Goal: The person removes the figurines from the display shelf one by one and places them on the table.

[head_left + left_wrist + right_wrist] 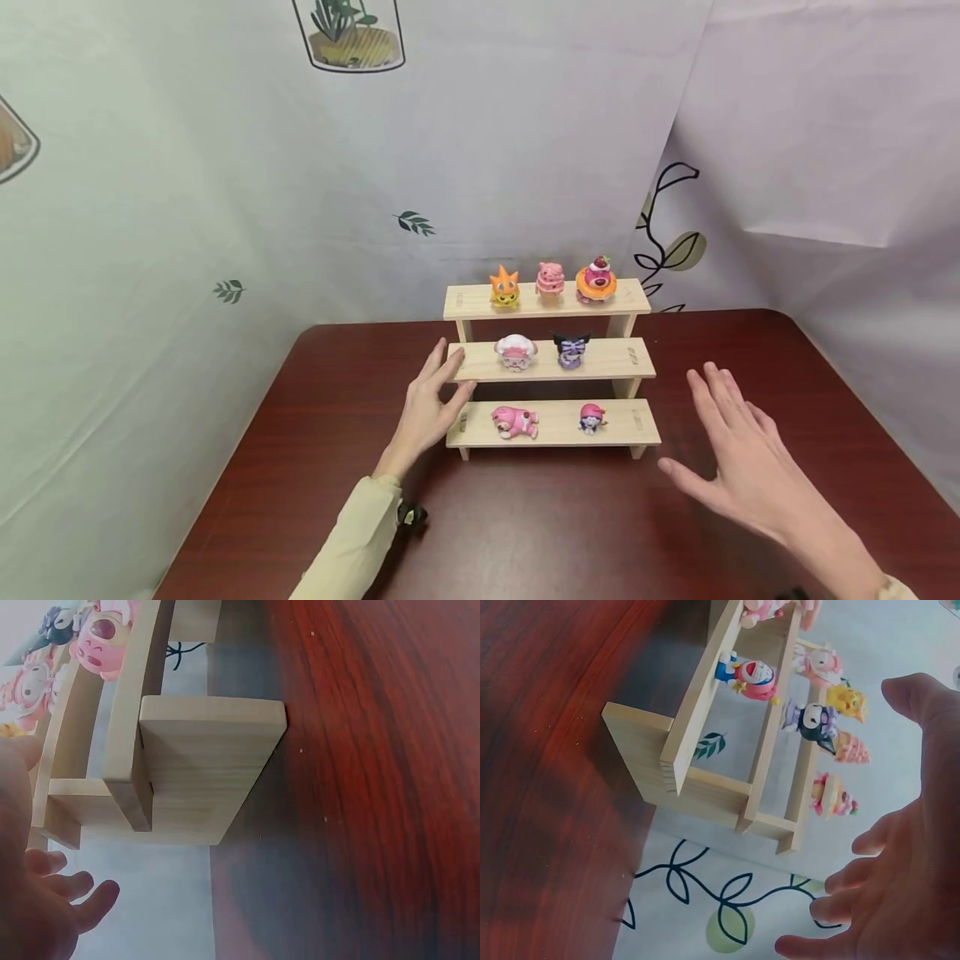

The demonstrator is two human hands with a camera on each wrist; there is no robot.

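Note:
A three-tier wooden display stand (pixel 480 433) carries small toy figures. On its top tier are an orange-and-yellow spiky figure (pixel 505 287), a pink ice-cream figure (pixel 550 282) and a pink bear in an orange ring (pixel 597 282). The middle tier bears a white-hatted pink figure (pixel 516 353) and a black-and-purple figure (pixel 572 351). Below them, a lying pink figure (pixel 514 422) and a pink-hatted blue figure (pixel 592 418) occupy the lowest tier. My left hand (pixel 426 407) is at the stand's left end, fingers extended; contact is unclear. My right hand (pixel 742 450) hovers right of the stand, fingers spread, holding nothing.
The stand rests on a dark red-brown wooden table (pixel 555 533). Behind and beside the table hangs a pale cloth (pixel 525 150) printed with leaves and jars. A black strap piece (pixel 411 517) shows at the left wrist.

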